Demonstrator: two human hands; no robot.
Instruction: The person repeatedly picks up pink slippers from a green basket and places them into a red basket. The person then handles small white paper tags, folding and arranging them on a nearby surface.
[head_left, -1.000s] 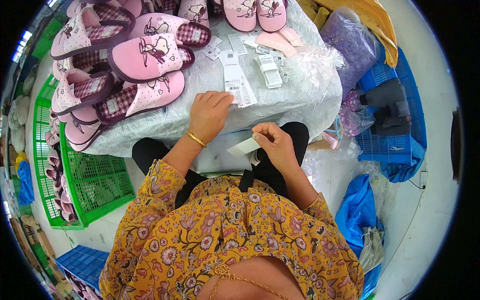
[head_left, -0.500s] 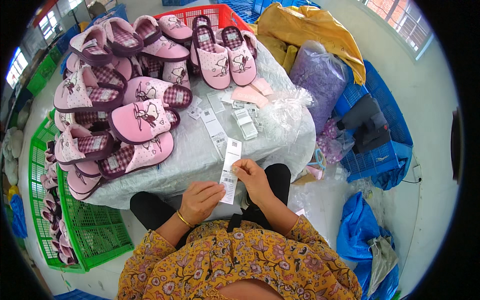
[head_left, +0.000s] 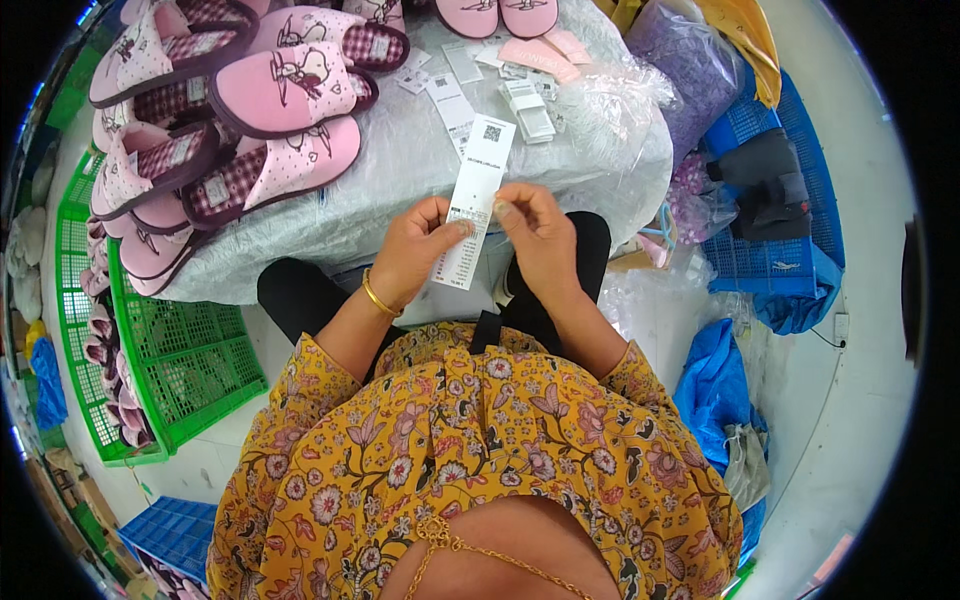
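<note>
A long white printed paper tag (head_left: pixel 484 170) hangs between my two hands, tilted a little, with a square code near its top. My left hand (head_left: pixel 418 250) is closed on its left edge, thumb lying across the printed face. At the opposite edge, my right hand (head_left: pixel 541 240) pinches with thumb and fingertips; how much of the tag lies under them is hidden. Just beyond, on the plastic-covered table (head_left: pixel 390 200), lie another long tag (head_left: pixel 452 112), a stack of small white tags (head_left: pixel 528 110) and pink paper pieces (head_left: pixel 540 58).
Pink slippers (head_left: pixel 285 90) with dark plaid insoles are heaped on the table's left. A green crate (head_left: pixel 190 370) with more slippers stands on the floor below. At the right are a clear bag of purple material (head_left: pixel 685 70), a blue crate (head_left: pixel 825 200) and blue sacking (head_left: pixel 715 385).
The view has tipped down, so table and hands appear higher. My left thumb now lies over the tag's face, where the back of the hand faced up before. The tag stays held.
</note>
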